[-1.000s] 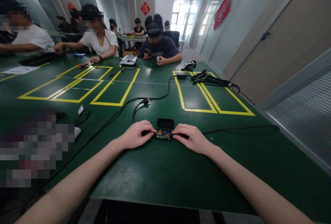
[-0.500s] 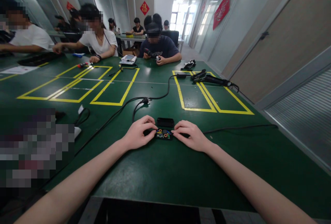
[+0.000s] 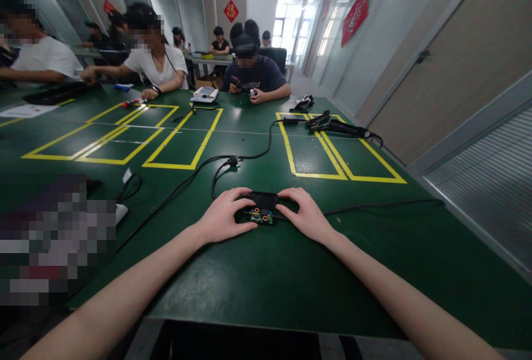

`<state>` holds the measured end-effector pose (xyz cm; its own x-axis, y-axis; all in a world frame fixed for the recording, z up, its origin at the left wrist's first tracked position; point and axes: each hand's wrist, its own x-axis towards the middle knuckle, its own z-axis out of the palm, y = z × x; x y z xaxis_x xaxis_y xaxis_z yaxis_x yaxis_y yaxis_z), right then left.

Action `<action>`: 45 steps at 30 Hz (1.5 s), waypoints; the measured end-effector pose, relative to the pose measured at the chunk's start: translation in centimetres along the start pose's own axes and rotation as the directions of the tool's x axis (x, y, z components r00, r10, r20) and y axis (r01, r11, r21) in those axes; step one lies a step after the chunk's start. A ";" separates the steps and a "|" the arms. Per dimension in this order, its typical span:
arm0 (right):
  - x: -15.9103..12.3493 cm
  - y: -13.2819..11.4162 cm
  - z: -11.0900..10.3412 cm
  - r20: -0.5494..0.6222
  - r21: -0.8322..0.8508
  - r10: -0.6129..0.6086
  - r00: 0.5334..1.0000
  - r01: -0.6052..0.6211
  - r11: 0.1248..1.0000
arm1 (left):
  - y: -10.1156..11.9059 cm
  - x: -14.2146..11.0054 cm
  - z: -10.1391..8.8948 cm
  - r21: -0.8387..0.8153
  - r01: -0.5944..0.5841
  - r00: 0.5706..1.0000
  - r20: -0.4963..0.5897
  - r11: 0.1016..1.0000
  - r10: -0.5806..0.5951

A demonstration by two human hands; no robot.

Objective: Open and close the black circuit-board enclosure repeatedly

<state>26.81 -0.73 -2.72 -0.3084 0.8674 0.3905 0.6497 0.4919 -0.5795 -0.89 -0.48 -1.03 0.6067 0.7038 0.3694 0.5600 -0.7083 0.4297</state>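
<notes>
On the green table in front of me lies an opened power adapter, its black lower case (image 3: 272,223) holding a circuit board (image 3: 261,215) with copper coils. Just beyond it a black cover (image 3: 266,200) is tilted, raised along the far side of the case. My left hand (image 3: 226,216) curves around the left side, thumb at the near edge of the case and fingertips at the cover's left end. The right end of the cover is pinched between thumb and fingers of my right hand (image 3: 305,215). Parts of the case ends are hidden by my fingers.
A black cord (image 3: 382,204) runs off right from the adapter. Another cable with a plug (image 3: 233,161) crosses the table, beside yellow tape outlines (image 3: 168,167). A black folded device (image 3: 341,127) lies at back right. Several people sit across the table, one holding a dark tool (image 3: 236,81).
Both hands have shifted from the ends of the circuit board to the black cover. The cover has tilted and come nearer the case; my left thumb has moved to the case's near edge.
</notes>
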 end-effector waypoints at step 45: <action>-0.5 -2.1 -1.1 0.156 0.209 -0.338 0.928 0.304 0.930 | 1.5 -0.1 -0.4 -0.254 -0.056 0.996 0.046 0.966 0.070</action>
<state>26.37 -2.29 -0.96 -0.6141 0.6504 0.4471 0.3654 0.7364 -0.5694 -0.37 -1.58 -0.13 0.6696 0.6494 0.3604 0.3635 -0.7097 0.6035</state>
